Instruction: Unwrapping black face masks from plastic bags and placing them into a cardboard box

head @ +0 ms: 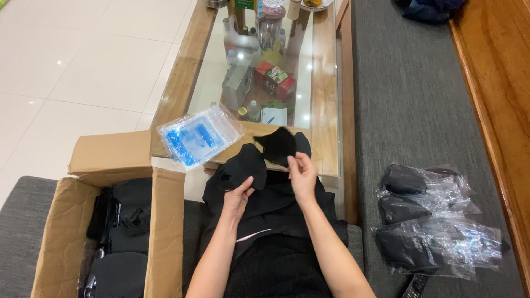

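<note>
My left hand (238, 197) grips a folded black fabric piece (243, 168) over my lap. A second black fabric piece (277, 145) is pinched by the fingers of my right hand (302, 175) and lifted toward the table edge. More black cloth lies bunched across my lap (270, 207) beneath both hands. A clear plastic bag with blue printing (197, 136) rests on the near corner of the glass coffee table (326, 110), just left of the hands.
An open cardboard box (165, 221) holding black fabric items stands at my left. Several bagged black items (430, 221) lie on the grey sofa to my right, with a remote (415, 286) near them. Bottles and small boxes (265, 66) show under the glass.
</note>
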